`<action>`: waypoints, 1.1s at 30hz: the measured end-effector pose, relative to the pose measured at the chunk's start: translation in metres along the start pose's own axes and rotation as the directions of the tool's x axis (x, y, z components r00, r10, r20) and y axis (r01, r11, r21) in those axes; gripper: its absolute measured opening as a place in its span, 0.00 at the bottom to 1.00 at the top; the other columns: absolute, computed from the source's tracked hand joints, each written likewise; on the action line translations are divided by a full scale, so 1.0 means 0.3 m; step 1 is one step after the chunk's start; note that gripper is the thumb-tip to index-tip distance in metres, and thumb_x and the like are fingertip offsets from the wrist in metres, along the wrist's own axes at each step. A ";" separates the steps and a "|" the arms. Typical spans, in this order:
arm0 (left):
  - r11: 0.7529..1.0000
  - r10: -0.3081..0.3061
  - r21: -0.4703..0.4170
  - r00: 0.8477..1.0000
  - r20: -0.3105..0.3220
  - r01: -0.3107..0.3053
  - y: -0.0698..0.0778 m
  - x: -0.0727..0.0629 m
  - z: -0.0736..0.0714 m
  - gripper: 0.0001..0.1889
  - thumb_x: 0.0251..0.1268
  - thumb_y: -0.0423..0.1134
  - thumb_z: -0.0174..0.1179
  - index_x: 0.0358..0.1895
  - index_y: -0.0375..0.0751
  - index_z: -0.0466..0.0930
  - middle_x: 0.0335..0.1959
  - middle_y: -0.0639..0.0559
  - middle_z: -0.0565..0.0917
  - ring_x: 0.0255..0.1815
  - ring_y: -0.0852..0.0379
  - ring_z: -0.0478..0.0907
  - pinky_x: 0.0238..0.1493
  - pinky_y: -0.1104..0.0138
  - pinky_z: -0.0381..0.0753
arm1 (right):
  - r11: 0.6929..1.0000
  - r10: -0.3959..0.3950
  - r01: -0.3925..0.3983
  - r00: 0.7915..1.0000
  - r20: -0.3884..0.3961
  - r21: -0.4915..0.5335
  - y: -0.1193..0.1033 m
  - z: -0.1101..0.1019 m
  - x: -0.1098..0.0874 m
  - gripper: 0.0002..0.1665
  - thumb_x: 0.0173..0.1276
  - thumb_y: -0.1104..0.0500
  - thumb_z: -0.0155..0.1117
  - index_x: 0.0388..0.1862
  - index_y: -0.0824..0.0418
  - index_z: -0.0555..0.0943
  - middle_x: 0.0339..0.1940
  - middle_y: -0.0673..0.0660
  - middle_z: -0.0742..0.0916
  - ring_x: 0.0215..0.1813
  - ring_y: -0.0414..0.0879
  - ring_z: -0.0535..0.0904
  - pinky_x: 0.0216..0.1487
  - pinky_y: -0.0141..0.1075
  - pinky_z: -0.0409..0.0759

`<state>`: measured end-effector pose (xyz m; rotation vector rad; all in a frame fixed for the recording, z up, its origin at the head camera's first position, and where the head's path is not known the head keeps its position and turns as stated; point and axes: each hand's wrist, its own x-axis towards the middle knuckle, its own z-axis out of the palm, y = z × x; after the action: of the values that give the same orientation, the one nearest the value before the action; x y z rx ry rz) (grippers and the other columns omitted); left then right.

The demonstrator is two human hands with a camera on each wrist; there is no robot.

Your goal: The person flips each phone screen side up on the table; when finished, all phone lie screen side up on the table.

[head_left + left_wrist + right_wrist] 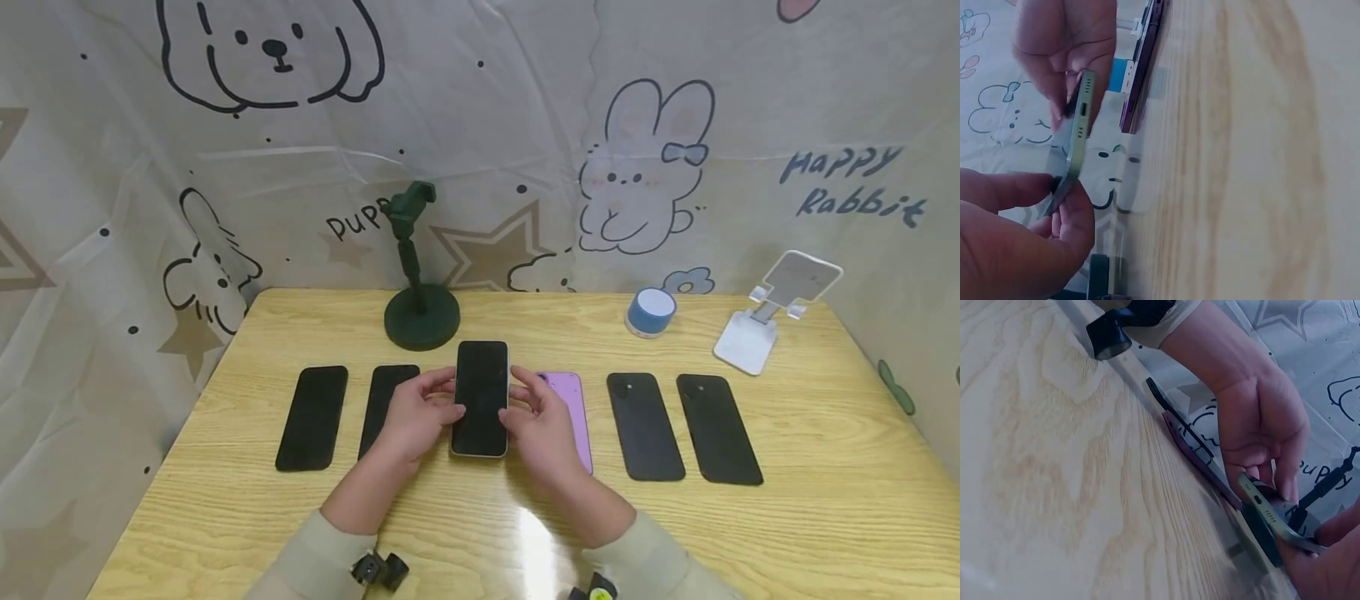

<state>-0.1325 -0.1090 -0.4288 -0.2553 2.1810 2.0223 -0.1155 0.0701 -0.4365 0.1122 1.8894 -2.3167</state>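
Note:
A smartphone (481, 398) with a black front and a pale metal frame is held upright between both hands, lifted above the table. My left hand (417, 417) grips its left edge, thumb at the front and fingers behind. On the opposite edge my right hand (545, 425) grips it in the same way. The bottom edge of the smartphone (1082, 125), with its charging port, shows in the left wrist view. Below the left hand lies a black phone (381, 396), partly covered. A purple phone (573, 400) is partly covered by the right hand.
Another black phone (312, 418) lies at the left of the row. Two dark phones, a nearer one (647, 433) and an outer one (720, 433), lie at the right. Behind stand a dark green phone stand (422, 321), a blue-and-white cylinder (651, 313) and a white folding stand (746, 342).

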 end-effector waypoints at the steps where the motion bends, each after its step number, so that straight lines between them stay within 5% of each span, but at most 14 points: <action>1: 1.000 -0.003 -0.004 1.000 0.005 0.003 -0.003 0.001 -0.002 0.30 0.57 0.16 0.64 0.65 0.34 0.76 0.50 0.41 0.77 0.41 0.52 0.79 0.39 0.67 0.80 | 1.000 0.000 0.000 1.000 0.004 -0.005 0.002 -0.003 0.003 0.37 0.65 0.79 0.53 0.74 0.65 0.67 0.59 0.68 0.78 0.49 0.54 0.83 0.42 0.42 0.84; 7: 0.997 -0.025 0.072 1.000 0.000 0.025 -0.006 0.001 0.001 0.32 0.52 0.14 0.60 0.65 0.34 0.76 0.50 0.40 0.78 0.41 0.49 0.77 0.36 0.66 0.80 | 0.999 0.008 -0.006 0.999 0.050 -0.051 0.005 -0.005 0.009 0.40 0.60 0.81 0.54 0.73 0.72 0.64 0.67 0.70 0.73 0.63 0.62 0.75 0.54 0.45 0.80; 14: 0.993 -0.047 0.108 0.999 0.022 0.045 -0.005 -0.006 0.002 0.34 0.48 0.13 0.56 0.65 0.29 0.74 0.50 0.39 0.77 0.43 0.47 0.76 0.33 0.65 0.80 | 0.997 0.055 -0.050 0.994 0.096 -0.053 0.006 -0.009 0.008 0.42 0.62 0.79 0.53 0.76 0.74 0.57 0.72 0.71 0.67 0.67 0.65 0.70 0.57 0.48 0.78; 20: 0.990 -0.049 0.132 0.998 0.031 0.045 -0.009 -0.007 -0.001 0.33 0.50 0.16 0.53 0.66 0.28 0.72 0.54 0.38 0.78 0.43 0.47 0.74 0.33 0.65 0.78 | 0.987 0.042 -0.025 0.993 0.106 -0.158 -0.006 -0.016 0.011 0.39 0.65 0.75 0.56 0.75 0.76 0.57 0.70 0.72 0.69 0.69 0.65 0.68 0.62 0.48 0.74; 26: 0.983 -0.044 0.178 0.999 0.030 0.038 -0.005 -0.017 -0.001 0.30 0.52 0.19 0.52 0.64 0.26 0.73 0.55 0.38 0.78 0.51 0.46 0.74 0.38 0.66 0.75 | 0.976 0.072 -0.043 0.989 0.132 -0.212 -0.014 -0.021 0.008 0.39 0.68 0.73 0.57 0.76 0.77 0.55 0.71 0.73 0.69 0.71 0.64 0.66 0.66 0.51 0.68; 33: 0.990 -0.061 0.128 0.998 0.030 0.056 -0.003 -0.033 -0.008 0.30 0.55 0.20 0.53 0.67 0.24 0.70 0.60 0.34 0.77 0.63 0.40 0.72 0.37 0.64 0.73 | 0.967 0.093 -0.052 0.983 0.157 -0.248 -0.011 -0.024 0.005 0.39 0.69 0.72 0.58 0.75 0.77 0.56 0.74 0.72 0.66 0.73 0.64 0.61 0.70 0.53 0.60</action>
<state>-0.1225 -0.1113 -0.4272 -0.2635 2.2430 1.8349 -0.1178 0.0776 -0.4349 -0.0399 2.0270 -1.9615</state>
